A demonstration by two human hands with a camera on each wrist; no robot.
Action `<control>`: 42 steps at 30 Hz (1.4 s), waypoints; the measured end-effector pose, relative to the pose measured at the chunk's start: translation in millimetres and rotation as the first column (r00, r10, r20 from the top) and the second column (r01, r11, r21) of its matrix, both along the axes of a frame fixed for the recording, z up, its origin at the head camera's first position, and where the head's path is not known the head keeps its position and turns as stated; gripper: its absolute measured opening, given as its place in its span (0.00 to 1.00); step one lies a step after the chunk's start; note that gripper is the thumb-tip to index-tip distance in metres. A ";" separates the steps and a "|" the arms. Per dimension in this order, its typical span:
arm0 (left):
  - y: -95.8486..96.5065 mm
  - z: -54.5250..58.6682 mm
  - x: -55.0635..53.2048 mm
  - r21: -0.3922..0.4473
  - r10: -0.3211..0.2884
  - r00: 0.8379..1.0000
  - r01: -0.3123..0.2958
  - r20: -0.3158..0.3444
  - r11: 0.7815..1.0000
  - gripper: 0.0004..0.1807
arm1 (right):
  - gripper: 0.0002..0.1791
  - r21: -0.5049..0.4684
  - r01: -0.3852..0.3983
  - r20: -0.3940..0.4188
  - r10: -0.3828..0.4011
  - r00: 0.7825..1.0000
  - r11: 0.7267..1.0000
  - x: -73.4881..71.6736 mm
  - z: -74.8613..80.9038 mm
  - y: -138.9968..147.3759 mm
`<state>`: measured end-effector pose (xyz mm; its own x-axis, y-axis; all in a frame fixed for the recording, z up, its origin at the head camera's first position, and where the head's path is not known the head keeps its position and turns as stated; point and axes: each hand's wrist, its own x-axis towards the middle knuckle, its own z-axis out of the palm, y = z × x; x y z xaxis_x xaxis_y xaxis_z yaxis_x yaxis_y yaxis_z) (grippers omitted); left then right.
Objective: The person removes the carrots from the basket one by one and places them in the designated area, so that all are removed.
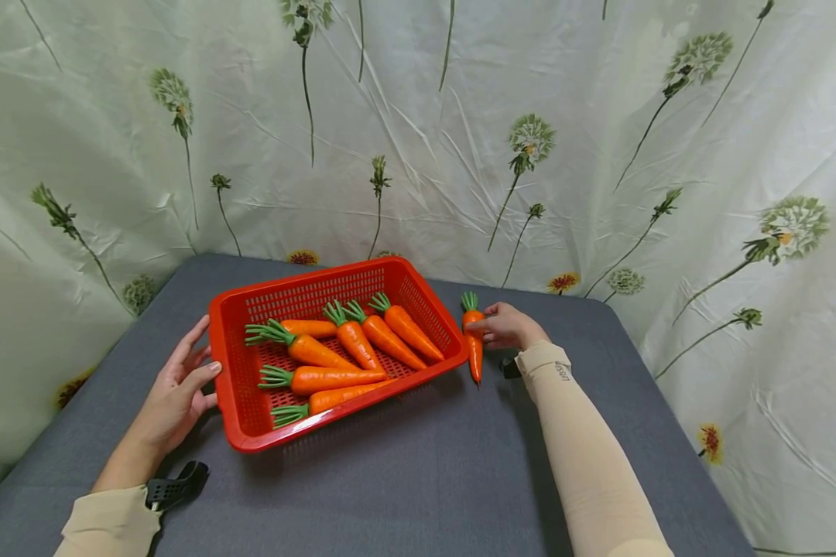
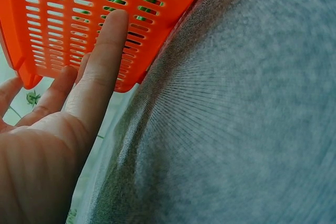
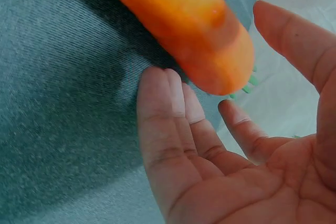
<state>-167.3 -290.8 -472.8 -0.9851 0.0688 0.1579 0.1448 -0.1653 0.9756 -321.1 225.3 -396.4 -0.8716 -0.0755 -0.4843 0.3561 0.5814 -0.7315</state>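
Observation:
A red plastic basket (image 1: 233,414) with slotted walls stands on the grey cloth, with several orange carrots (image 1: 320,354) with green tops lying in it. At its left end, my left hand (image 1: 177,391) touches the outer wall with extended fingers; one fingertip meets the slotted wall (image 2: 126,51) in the left wrist view. Just outside the right end lies a single carrot (image 1: 475,352), its green top toward the back. My right hand (image 1: 508,326) is beside this carrot, its fingers (image 3: 157,108) spread around the thick end without closing in the right wrist view.
Grey cloth (image 1: 418,487) covers the table, whose rear edge runs behind the basket. A pale curtain (image 1: 418,116) printed with dandelions hangs at the back and sides. Dark bands (image 1: 177,486) sit at the wrists below light sleeves (image 1: 599,464).

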 end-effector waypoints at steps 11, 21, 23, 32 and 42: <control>-0.2 -0.9 0.1 0.003 -0.002 1.000 0.002 -0.003 1.000 0.42 | 0.41 0.042 -0.023 -0.033 0.024 0.999 0.999 -0.7 18.5 1.0; -1.4 -2.5 -0.4 0.002 -0.005 1.000 0.005 0.004 1.000 0.42 | 0.38 0.042 -0.036 -0.077 0.039 0.996 0.998 -2.7 44.5 -9.1; -1.6 -2.3 -0.9 -0.004 -0.003 1.000 0.003 0.011 1.000 0.42 | 0.37 0.043 -0.051 -0.092 0.055 0.994 0.998 -2.7 50.6 -12.6; -1.6 -1.5 -1.0 -0.014 -0.005 1.000 0.005 0.016 1.000 0.42 | 0.34 0.012 -0.091 -0.139 0.092 0.986 0.996 -4.1 76.9 -31.5; -1.6 -1.3 -0.9 0.014 -0.007 1.000 0.007 0.004 1.000 0.42 | 0.32 0.026 -0.155 -0.157 0.157 0.975 0.988 -4.3 100.6 -52.7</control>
